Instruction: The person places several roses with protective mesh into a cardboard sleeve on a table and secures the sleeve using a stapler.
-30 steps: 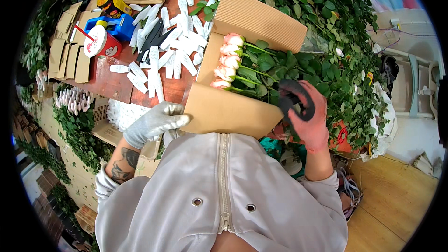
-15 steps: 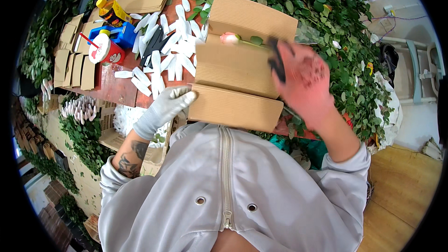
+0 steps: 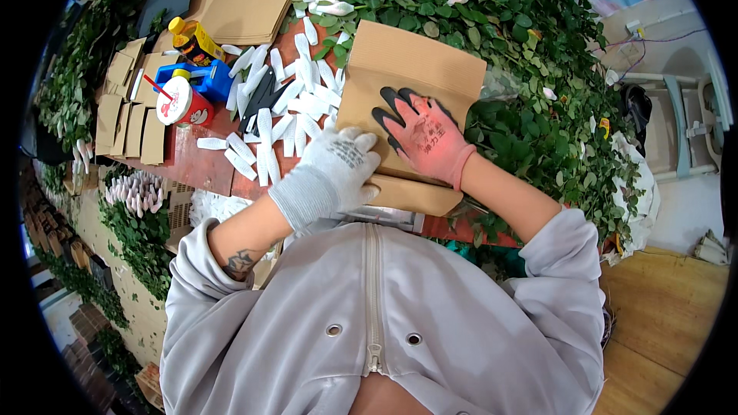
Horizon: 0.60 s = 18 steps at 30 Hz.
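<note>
With the folded cardboard (image 3: 419,54) as the dial's centre, its near edge faces the grey jacket (image 3: 323,284) at 6 o'clock, just beside it, leaving little room there. Leafy stems (image 3: 515,131) crowd its far and right edges from 12 to 4 o'clock. White mesh sleeves (image 3: 300,92) fill 9 to 10 o'clock; beyond them, red surface (image 3: 204,165) shows toward its near edge at 8 o'clock. The right hand (image 3: 424,132) lies released, fingers spread flat on the cardboard; the left hand (image 3: 338,167) curls at its left edge, touching, though whether it grasps I cannot tell. A lidded red cup (image 3: 184,104) with a straw, contents hidden, stands at 9 o'clock beside a blue jug (image 3: 219,81). At 8 o'clock, a crate (image 3: 181,204) sits next to white material (image 3: 219,206).
</note>
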Each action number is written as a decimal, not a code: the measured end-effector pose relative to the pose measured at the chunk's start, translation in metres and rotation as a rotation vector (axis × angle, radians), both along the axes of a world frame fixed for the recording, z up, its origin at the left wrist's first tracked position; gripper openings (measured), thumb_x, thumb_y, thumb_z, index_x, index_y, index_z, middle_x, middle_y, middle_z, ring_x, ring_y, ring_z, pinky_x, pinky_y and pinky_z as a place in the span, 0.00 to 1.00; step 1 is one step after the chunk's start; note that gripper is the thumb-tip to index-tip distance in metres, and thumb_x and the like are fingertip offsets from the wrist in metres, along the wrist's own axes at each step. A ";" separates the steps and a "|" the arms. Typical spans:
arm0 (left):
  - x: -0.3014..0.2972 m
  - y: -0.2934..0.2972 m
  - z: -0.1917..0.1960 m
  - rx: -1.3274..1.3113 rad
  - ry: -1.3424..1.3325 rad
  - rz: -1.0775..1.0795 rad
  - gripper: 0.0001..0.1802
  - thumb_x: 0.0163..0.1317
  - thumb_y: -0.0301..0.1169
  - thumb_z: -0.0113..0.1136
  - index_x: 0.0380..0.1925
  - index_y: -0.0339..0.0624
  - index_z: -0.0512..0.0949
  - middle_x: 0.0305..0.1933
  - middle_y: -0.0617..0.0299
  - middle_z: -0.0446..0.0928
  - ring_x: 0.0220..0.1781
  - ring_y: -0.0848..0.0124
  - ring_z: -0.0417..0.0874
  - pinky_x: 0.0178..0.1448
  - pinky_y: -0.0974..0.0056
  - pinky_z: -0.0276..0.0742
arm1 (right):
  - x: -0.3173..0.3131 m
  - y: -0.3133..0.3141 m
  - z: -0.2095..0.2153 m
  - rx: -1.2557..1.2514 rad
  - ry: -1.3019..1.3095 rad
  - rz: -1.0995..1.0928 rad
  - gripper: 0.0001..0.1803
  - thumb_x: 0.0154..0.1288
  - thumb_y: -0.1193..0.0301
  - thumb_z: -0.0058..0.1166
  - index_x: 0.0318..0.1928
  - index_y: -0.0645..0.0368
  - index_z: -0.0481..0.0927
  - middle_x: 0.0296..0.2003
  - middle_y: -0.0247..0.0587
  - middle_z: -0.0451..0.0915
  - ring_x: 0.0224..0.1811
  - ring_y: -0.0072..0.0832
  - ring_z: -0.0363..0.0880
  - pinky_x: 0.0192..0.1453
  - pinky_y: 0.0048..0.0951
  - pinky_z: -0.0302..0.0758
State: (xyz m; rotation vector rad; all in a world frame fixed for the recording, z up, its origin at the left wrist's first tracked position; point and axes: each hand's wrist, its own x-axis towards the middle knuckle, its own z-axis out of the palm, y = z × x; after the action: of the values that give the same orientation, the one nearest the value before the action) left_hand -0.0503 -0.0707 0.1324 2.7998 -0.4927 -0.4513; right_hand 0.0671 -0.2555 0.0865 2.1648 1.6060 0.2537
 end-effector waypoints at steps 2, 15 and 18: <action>-0.004 -0.005 -0.006 0.002 -0.056 0.011 0.25 0.52 0.45 0.60 0.45 0.40 0.76 0.60 0.52 0.69 0.65 0.58 0.66 0.64 0.55 0.63 | 0.000 0.000 0.000 0.078 0.331 -0.097 0.27 0.65 0.53 0.42 0.59 0.54 0.68 0.66 0.51 0.60 0.66 0.52 0.58 0.68 0.51 0.55; -0.005 0.010 -0.015 -0.109 -0.069 -0.014 0.27 0.57 0.49 0.58 0.48 0.39 0.75 0.56 0.49 0.70 0.62 0.55 0.69 0.65 0.54 0.64 | -0.010 0.027 0.008 0.022 0.416 -0.272 0.35 0.57 0.50 0.47 0.62 0.56 0.66 0.64 0.54 0.59 0.65 0.50 0.54 0.64 0.55 0.52; 0.009 0.064 -0.013 -0.510 0.040 0.095 0.20 0.60 0.45 0.56 0.45 0.43 0.77 0.48 0.53 0.76 0.55 0.60 0.75 0.60 0.58 0.68 | -0.012 0.029 0.013 -0.116 0.521 -0.431 0.38 0.58 0.48 0.46 0.64 0.58 0.64 0.68 0.58 0.53 0.70 0.56 0.46 0.69 0.60 0.43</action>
State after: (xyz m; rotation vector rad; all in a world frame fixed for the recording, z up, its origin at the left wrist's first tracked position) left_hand -0.0412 -0.0066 0.1195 2.3064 -0.3961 -0.3075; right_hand 0.0551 -0.2267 0.0996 2.5403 1.2891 -0.5604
